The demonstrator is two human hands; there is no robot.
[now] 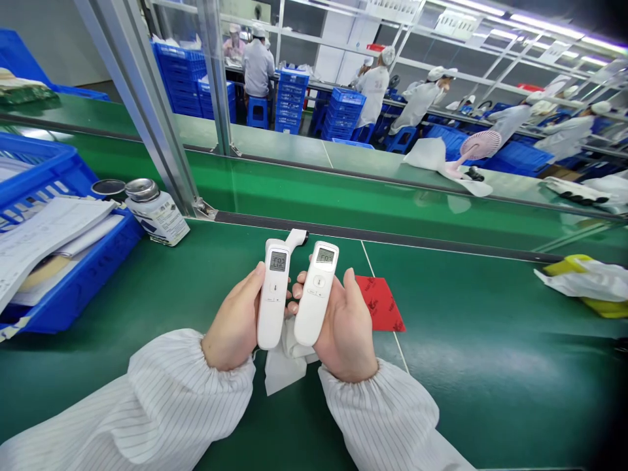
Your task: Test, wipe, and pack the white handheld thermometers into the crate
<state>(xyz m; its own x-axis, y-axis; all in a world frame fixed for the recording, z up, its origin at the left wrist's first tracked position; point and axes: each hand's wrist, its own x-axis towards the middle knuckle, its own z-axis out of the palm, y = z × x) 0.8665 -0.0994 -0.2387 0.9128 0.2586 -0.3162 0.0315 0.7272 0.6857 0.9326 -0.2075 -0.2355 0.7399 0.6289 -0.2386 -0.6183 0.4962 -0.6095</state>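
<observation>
Two white infrared thermometers are held side by side over the green bench, their displays lit with dark characters. My left hand (234, 320) is closed around the left thermometer (273, 301). In my right hand (347, 327) lies the right thermometer (314, 304), tilted a little to the right, with my fingers curled behind it. Behind the left one, another white piece with a dark tip (297, 239) shows; I cannot tell what it belongs to. Under both hands a crumpled white cloth (284, 373) rests on the bench. A red sheet (380, 304) lies just beyond my right hand.
At left, a blue crate (98, 261) holds papers, beside a metal-topped bottle (157, 212). A metal post (147, 111) and clear panel edge the bench's back. A yellow item with white plastic (589, 284) lies at right. Several co-workers sit beyond, near a pink fan (481, 145).
</observation>
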